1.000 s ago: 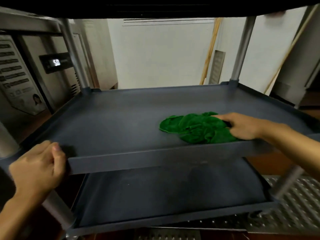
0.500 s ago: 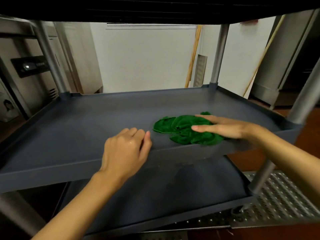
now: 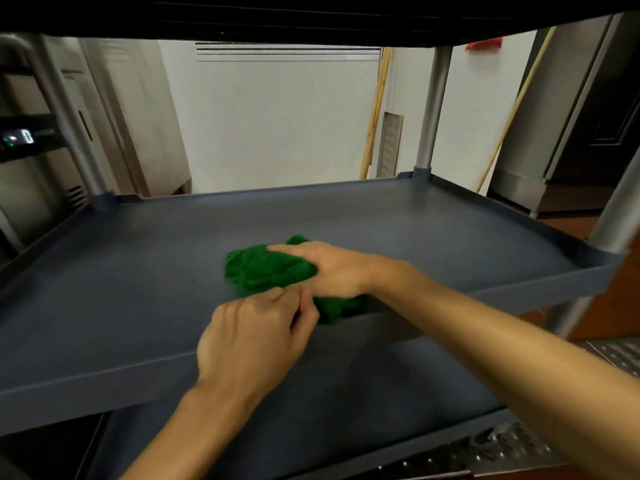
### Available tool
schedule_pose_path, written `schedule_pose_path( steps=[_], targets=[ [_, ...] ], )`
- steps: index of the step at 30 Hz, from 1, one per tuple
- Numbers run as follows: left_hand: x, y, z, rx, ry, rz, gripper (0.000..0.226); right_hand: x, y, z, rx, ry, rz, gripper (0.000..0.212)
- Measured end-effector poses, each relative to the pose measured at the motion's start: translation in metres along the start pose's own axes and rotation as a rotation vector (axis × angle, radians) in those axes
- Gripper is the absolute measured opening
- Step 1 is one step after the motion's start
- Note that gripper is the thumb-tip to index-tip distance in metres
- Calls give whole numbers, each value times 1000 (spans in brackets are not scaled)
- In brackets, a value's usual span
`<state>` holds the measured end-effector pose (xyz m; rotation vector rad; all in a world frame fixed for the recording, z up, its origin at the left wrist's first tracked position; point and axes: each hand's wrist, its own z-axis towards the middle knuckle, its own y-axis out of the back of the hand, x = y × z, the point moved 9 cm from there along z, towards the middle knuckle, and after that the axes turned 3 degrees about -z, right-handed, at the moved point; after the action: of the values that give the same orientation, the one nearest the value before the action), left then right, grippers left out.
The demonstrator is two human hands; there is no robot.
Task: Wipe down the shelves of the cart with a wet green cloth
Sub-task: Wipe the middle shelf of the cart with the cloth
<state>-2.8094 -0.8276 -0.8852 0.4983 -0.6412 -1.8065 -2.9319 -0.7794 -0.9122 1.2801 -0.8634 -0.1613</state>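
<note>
Pressing down on the green cloth (image 3: 263, 268), the right hand (image 3: 336, 271) lies flat over its right part, with the one finger in view stretched straight toward the left; its grip is spread, not closed round the fabric. The cloth is bunched into a loose heap on the middle shelf (image 3: 138, 271) of the cart (image 3: 429, 109), near the front rim and a little right of the shelf's centre.

The left hand (image 3: 252, 337) reaches over the front rim and sits just beside the right hand, touching it at the thumb side. Its fingers are curled at the near edge of the cloth, but the knuckles hide the fingertips, so I cannot tell whether that grip pinches a fold or only rests there.

Below, the lower shelf (image 3: 346, 403) shows between the two forearms. The dark underside of the top shelf (image 3: 311, 15) runs across the upper edge of the view. Behind the cart stands a pale wall (image 3: 277, 126) with two wooden poles (image 3: 375, 112) leaning against it. A lit display (image 3: 24, 136) glows at the far left, blurred. A studded metal plate (image 3: 512, 445) lies at the lower right.
</note>
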Motion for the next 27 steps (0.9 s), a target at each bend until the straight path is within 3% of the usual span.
schedule_pose_path(
  steps=[5, 12, 19, 27],
  targets=[
    [1, 2, 0, -28, 41, -16, 43, 19, -12, 53, 29, 5, 3, 63],
    [5, 2, -3, -41, 48, -1, 40, 2, 4, 98, -87, 1, 48, 49],
    [6, 3, -5, -70, 22, 80, 44, -56, 31, 110, -166, -165, 14, 46],
    [9, 0, -1, 8, 55, 102, 44, -148, 80, 34, -309, -462, -45, 45]
  ],
)
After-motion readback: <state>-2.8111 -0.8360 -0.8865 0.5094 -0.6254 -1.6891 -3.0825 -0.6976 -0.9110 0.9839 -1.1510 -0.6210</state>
